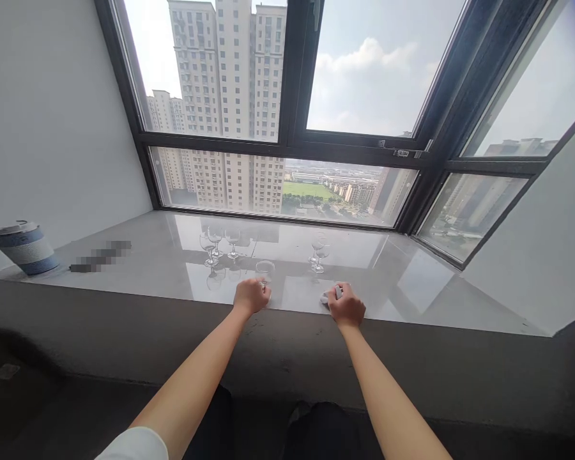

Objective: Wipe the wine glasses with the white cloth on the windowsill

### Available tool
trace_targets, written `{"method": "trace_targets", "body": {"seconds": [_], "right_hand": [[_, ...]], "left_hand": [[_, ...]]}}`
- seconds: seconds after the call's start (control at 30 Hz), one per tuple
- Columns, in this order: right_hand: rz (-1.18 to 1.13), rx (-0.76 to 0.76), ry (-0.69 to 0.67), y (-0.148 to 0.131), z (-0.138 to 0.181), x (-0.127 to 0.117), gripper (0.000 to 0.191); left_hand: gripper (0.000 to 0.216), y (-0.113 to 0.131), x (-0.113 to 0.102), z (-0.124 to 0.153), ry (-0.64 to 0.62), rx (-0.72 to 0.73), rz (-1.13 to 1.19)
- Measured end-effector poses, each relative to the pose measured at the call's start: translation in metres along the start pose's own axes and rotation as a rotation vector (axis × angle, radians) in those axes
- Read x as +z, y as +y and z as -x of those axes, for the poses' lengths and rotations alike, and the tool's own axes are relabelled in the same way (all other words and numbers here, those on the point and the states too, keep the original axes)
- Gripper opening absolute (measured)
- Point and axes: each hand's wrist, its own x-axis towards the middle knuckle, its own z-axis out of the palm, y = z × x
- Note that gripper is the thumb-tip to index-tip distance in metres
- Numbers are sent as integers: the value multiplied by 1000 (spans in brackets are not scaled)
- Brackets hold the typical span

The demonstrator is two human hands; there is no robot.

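Note:
My left hand [252,296] is closed around the stem of a small clear wine glass [265,268], whose bowl stands up above my fingers near the front edge of the sill. To the right, my right hand [347,306] is closed on a crumpled white cloth [324,298], part of which pokes out between the fingers. Beyond my left hand stand three similar stemmed glasses [214,237] in a cluster. Two more glasses [320,248] stand close together behind my right hand, one partly covering the other.
The glossy pale windowsill [402,300] reflects the windows and ends at a front edge just below my hands. A blue and white lidded cup [26,248] stands at the far left, with a blurred-out dark item [100,257] beside it. Dark window frames [287,150] rise behind.

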Motion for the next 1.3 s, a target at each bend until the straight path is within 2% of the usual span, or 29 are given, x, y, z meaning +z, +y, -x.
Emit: {"method": "trace_targets", "body": {"seconds": [0.37, 0.83, 1.3], "right_hand": [[8, 10, -67, -4, 0, -6, 25], [26, -16, -19, -1, 1, 0, 22], [26, 21, -40, -2, 1, -2, 27]], "left_hand": [[37, 0, -2, 1, -39, -21, 21], [35, -1, -3, 4, -6, 9, 35], [37, 3, -6, 5, -9, -59, 14]]}}
